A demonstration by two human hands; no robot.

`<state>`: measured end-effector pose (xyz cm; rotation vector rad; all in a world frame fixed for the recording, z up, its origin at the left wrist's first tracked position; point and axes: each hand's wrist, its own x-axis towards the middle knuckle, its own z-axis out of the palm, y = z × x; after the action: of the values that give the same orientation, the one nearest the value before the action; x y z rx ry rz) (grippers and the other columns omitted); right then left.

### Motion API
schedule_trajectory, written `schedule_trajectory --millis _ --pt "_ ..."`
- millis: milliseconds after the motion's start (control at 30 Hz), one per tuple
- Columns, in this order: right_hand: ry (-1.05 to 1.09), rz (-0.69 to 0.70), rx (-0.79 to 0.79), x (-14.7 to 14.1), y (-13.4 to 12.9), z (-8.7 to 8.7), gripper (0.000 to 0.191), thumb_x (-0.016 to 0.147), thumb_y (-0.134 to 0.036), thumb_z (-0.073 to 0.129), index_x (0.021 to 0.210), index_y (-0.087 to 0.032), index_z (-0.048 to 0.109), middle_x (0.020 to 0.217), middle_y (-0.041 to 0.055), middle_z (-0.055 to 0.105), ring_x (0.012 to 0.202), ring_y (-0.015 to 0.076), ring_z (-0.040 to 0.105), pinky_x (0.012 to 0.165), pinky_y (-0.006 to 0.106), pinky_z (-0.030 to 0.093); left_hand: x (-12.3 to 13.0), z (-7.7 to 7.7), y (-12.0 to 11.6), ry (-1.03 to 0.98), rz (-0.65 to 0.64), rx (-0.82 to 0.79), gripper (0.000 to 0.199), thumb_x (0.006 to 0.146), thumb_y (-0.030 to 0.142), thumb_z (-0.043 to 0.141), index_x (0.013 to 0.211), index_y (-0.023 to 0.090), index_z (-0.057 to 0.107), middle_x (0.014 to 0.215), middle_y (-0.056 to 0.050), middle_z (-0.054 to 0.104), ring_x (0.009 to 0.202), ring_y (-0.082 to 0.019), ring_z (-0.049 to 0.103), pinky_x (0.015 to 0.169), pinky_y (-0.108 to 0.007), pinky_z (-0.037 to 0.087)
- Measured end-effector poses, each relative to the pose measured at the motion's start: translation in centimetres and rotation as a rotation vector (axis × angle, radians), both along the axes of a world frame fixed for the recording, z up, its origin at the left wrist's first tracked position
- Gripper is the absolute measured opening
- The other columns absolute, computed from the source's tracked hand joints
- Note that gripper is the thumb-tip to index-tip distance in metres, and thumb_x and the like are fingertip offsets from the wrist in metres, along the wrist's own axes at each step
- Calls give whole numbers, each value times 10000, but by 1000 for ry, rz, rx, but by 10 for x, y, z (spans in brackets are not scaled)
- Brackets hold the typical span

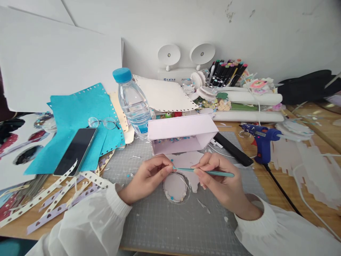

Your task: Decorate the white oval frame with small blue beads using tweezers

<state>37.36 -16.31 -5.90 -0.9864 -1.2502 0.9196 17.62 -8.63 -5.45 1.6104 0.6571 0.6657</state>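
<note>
Lilac box (182, 126): open-fronted, small coloured bits (173, 139) inside. Bottle (134, 101): blue-capped, clear liquid inside. Twin-lamp unit (162, 74): blue lettering (173, 79), too small to read reliably. Right hand (220, 181) grips turquoise tool (221, 173) above round disc (174, 190); left hand (149, 176) has thumb and forefinger closed together at its tip, any item indistinct.

Pale lilac on the box (183, 127). In front of it: pale gridlines over grey on the cutting mat (160, 227), teal on the slim tool (222, 174). Left of it: turquoise on the paper (82, 110), dark hearts along a lilac strip (62, 210). Right of it: deep blue on the glue gun (262, 140).
</note>
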Motion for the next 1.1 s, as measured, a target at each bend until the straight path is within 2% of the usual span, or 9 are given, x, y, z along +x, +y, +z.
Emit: schedule_trajectory --millis 400,600,733,867,933,1100 --pt "-25 -14 -7 0 2 0 126 871 -119 598 785 -205 563 807 2 559 503 57 513 438 223 425 -2 -3 -1 -21 -16 31 205 885 281 590 956 113 684 855 -79 615 767 -144 558 660 -240 443" --pt "-22 -41 2 1 3 1 144 865 -119 604 761 -206 558 748 -8 530 532 79 534 433 219 433 -1 -3 -2 -21 26 40 166 891 228 581 900 109 697 765 -39 588 675 -100 523 593 -204 416" --pt "-1 -34 -12 1 4 0 132 867 -131 603 776 -209 548 809 0 544 495 68 528 415 223 441 1 -2 -1 -25 43 55 151 883 220 591 877 111 696 748 -30 580 645 -90 508 572 -198 410" --pt "-83 -84 75 0 4 0 136 846 -112 616 793 -219 550 782 15 567 694 145 615 591 290 528 1 -2 -1 -29 53 61 147 881 218 592 865 117 696 737 -29 582 640 -91 512 562 -193 412" --pt "-140 -89 124 -1 4 0 141 835 -95 616 808 -221 561 759 19 578 775 175 628 658 319 531 1 -3 -1 -26 53 65 148 880 218 593 859 119 700 743 -34 591 646 -94 519 566 -192 418" --pt "-197 -113 174 -3 3 2 146 827 -76 606 820 -218 573 760 23 589 747 176 630 623 315 518 -1 -3 0 -23 71 73 161 872 233 604 852 115 712 738 -44 605 637 -99 523 559 -195 424"
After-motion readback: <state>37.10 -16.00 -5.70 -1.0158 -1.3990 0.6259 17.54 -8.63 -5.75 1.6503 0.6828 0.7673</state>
